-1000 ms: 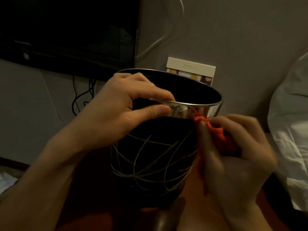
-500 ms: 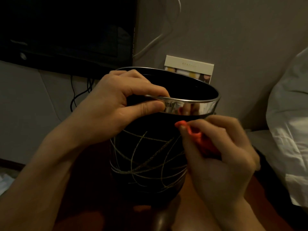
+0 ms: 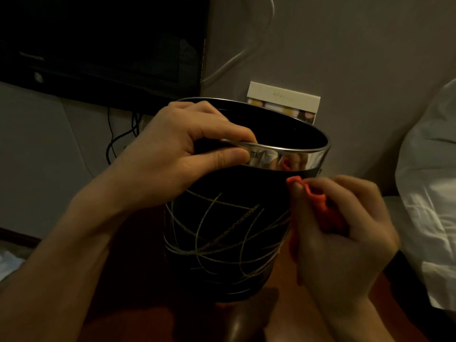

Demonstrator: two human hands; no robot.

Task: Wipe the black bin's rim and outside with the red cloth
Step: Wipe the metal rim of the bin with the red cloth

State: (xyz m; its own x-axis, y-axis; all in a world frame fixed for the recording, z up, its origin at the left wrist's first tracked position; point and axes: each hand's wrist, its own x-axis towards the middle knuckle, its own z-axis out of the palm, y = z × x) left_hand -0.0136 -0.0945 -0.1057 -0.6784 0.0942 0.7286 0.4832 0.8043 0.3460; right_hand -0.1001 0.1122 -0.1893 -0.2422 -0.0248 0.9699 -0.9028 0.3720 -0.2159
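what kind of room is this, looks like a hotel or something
Probably a bedroom, quite possibly a hotel room, though that is a guess. White bedding lies at the right, a dark flat screen is mounted on the wall with cables hanging below it, and a small printed card stands against the wall behind the black bin.

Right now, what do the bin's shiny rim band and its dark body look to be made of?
The rim band looks like polished metal: it mirrors the red cloth and fingers. The black bin body below looks glossy, perhaps lacquered metal or plastic, with thin pale scribbled lines; the dim light leaves it uncertain.
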